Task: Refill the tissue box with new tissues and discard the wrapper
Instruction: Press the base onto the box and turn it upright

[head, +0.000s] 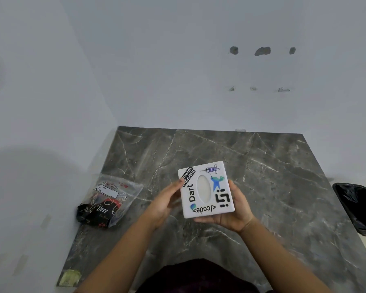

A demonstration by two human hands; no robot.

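A white square tissue box [205, 190] covered in stickers, with an oval slot in its top, is held above the dark marble table [273, 176]. My left hand [164, 203] presses on the box's left edge. My right hand [234, 210] cups its right side and near edge from below. A plastic tissue pack [108, 199] with a black, red and clear wrapper lies on the table's left side, apart from both hands.
A bin lined with a black bag [357, 208] stands off the table's right edge. White walls close in behind and to the left. A yellowish patch [70, 278] marks the table's near left corner.
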